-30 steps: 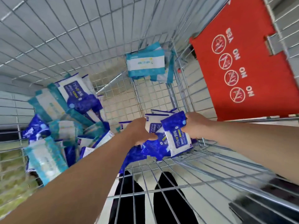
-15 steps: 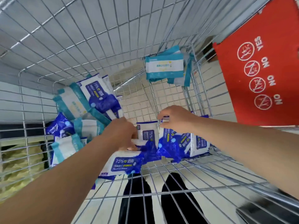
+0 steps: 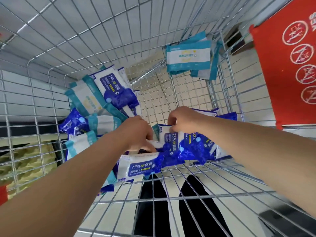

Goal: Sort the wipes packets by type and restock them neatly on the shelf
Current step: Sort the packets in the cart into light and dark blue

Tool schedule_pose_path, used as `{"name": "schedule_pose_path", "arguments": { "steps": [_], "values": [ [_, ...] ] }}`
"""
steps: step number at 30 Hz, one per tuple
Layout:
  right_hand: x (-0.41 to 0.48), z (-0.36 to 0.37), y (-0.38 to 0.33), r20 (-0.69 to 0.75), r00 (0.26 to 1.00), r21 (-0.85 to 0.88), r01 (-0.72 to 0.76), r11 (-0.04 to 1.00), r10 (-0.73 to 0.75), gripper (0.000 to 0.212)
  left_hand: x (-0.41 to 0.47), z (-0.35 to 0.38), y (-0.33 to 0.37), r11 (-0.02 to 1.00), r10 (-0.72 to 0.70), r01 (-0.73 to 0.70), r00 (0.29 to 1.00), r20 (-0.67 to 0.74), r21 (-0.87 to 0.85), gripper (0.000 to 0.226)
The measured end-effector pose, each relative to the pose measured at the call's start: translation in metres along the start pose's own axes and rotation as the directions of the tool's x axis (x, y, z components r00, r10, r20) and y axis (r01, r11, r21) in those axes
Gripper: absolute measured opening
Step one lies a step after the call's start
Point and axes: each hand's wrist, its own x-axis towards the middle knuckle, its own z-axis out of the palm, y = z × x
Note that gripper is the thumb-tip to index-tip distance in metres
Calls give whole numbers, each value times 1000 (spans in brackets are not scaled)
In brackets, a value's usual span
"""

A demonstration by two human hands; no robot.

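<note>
Both my hands reach down into a wire shopping cart (image 3: 106, 40) holding several wipes packets. Dark blue 75% alcohol packets (image 3: 196, 147) are bunched at the near right. My right hand (image 3: 184, 118) pinches the top edge of an upright blue packet (image 3: 169, 139) there. My left hand (image 3: 136, 134) is curled over a white edge of a blue packet just left of it; its grip is partly hidden. Another blue packet (image 3: 140, 166) lies flat at the near wall. A mixed heap of teal packets (image 3: 87, 100) and blue packets (image 3: 116, 89) lies at the left. Teal packets (image 3: 188, 57) lean in the far right corner.
A red child-seat flap (image 3: 287, 69) with round warning symbols stands at the right. My two dark legs (image 3: 153, 202) show through the cart's near wire wall. Yellowish goods (image 3: 25, 165) lie outside the cart at the lower left. Bare wire floor (image 3: 162, 100) shows in the cart's middle.
My right hand moved from clutching the blue bundle at the near right to pinching one upright packet's top. My left hand stayed close beside it. The view shifted, bringing the far teal packets rightward.
</note>
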Motion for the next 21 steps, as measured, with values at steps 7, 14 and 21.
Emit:
{"name": "schedule_pose_path", "arguments": {
  "steps": [7,14,21],
  "values": [
    [-17,-62,3,-167,984,440,17,898,63,19,-2,-3,-2,1000,-2,2,999,48,-1,35],
    [-55,-103,45,19,995,333,-102,937,101,15,-5,-6,6,994,-77,82,995,68,-73,43],
    [-75,-52,75,127,979,-126,-143,982,159,20,-5,-9,15,993,-110,106,991,79,46,40]
  ]
}}
